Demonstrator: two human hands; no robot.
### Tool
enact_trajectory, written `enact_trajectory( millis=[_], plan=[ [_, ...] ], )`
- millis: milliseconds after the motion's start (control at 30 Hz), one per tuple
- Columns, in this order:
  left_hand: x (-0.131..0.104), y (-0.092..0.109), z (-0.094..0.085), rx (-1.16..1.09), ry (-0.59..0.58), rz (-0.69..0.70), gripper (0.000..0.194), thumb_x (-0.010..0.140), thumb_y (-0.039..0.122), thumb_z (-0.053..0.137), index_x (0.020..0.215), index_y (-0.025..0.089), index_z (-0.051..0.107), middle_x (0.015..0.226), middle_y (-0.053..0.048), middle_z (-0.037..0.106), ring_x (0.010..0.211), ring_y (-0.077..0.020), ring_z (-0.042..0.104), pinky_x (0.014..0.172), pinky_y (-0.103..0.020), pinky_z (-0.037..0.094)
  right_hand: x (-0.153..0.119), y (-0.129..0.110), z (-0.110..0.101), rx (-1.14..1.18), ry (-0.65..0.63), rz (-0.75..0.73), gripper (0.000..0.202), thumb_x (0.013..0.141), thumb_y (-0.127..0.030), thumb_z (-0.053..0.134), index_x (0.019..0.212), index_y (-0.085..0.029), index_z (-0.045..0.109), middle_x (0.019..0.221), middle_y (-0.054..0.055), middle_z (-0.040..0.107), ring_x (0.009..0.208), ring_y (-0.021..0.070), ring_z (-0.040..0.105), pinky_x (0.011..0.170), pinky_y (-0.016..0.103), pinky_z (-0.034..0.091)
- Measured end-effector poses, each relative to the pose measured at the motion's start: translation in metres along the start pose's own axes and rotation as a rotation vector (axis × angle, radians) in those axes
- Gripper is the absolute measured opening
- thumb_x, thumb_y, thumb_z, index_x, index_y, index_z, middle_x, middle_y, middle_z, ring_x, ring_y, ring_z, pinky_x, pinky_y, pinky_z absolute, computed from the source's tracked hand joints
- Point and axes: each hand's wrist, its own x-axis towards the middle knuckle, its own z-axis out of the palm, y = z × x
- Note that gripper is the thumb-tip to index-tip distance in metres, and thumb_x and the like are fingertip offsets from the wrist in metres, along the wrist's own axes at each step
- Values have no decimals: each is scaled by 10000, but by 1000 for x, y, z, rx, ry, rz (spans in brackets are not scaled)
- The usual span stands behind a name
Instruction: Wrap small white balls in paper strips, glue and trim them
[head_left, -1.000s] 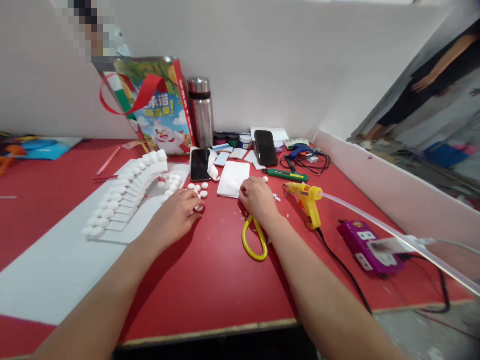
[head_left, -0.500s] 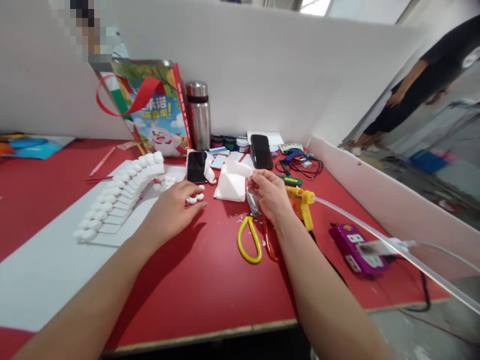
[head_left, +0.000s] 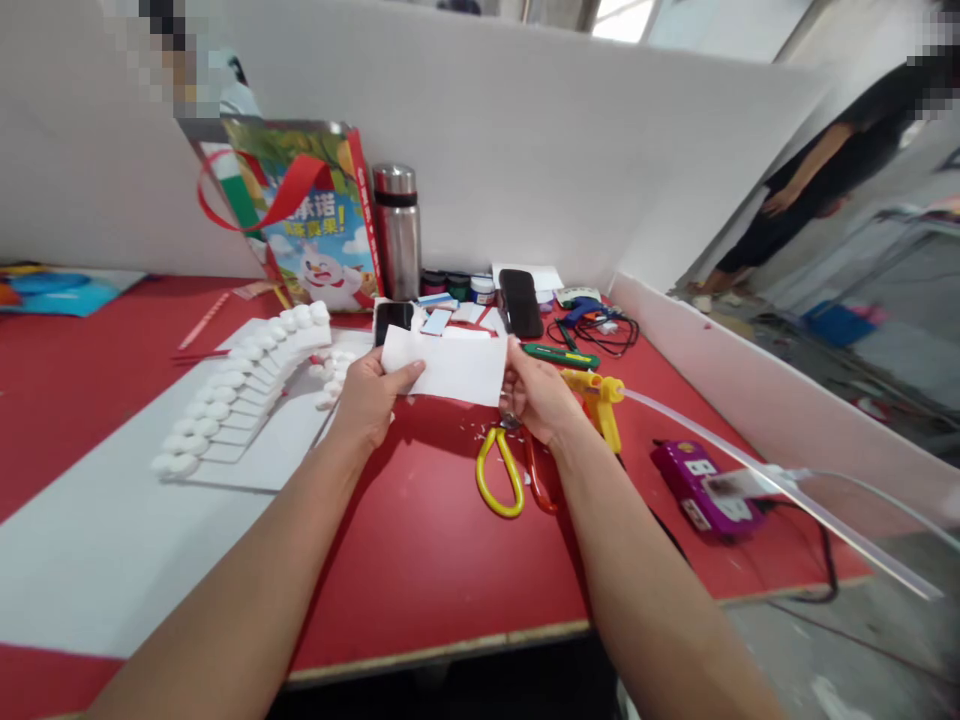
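A white tissue (head_left: pixel 454 368) is stretched between my two hands above the red table. My left hand (head_left: pixel 366 395) pinches its left end, thumb on top. The right end is held by the fingers of my right hand (head_left: pixel 534 392). Just below my right hand lie pliers with yellow and red handles (head_left: pixel 501 470), their jaws partly hidden by the fingers. Left of my hands, a curved white model with rows of round white pieces (head_left: pixel 225 385) stands on a white board (head_left: pixel 97 540).
A yellow glue gun (head_left: pixel 600 400) with a long clear glue stick lies right, near a purple power block (head_left: pixel 701 490). A green cutter (head_left: pixel 561 356), phone (head_left: pixel 520 303), steel flask (head_left: pixel 398 230) and printed bag (head_left: pixel 315 220) are behind. Another person (head_left: pixel 817 170) stands at the right.
My right hand has lifted the tissue off the white stack. My left hand has moved up and right and taken its other end, so the sheet is spread flat.
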Motion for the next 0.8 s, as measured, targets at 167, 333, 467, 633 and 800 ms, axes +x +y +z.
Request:
enact_trajectory(
  millis=[167,333,467,633,800],
  plan=[
    [-7,-3,3,58,-154,-55,544,538,336,943,984,110,729,845,-67,775,671,-185,685,651,-305,561,-1,-7,1,-41,24,57,648,759,-804,623,778,-160,693,721,85,718,545,151,610,469,259,464],
    [-11,-2,6,82,-260,-108,519,584,346,928,998,110,723,845,-65,772,689,-175,693,659,-284,558,-6,-3,-4,-222,-106,42,395,615,-474,906,791,-171,724,714,33,733,557,147,636,501,245,475],
    [-9,1,5,108,-279,-67,421,662,397,876,916,109,706,675,-20,704,487,-124,612,448,-218,438,-4,-2,-11,-243,-31,-4,323,589,-373,913,752,-173,720,639,9,716,507,134,614,469,234,455],
    [-8,4,5,129,-312,-37,361,702,384,843,883,111,691,666,-14,685,432,-100,585,411,-208,415,-4,-6,-12,-202,-41,66,362,640,-473,883,710,-151,733,665,42,733,519,141,639,471,240,487],
    [-12,1,7,146,-355,-53,363,703,394,841,867,108,689,654,-15,678,424,-100,573,398,-212,413,-11,-6,-8,-266,-216,90,369,640,-399,899,879,-152,766,716,41,757,525,140,650,464,221,478]
  ],
)
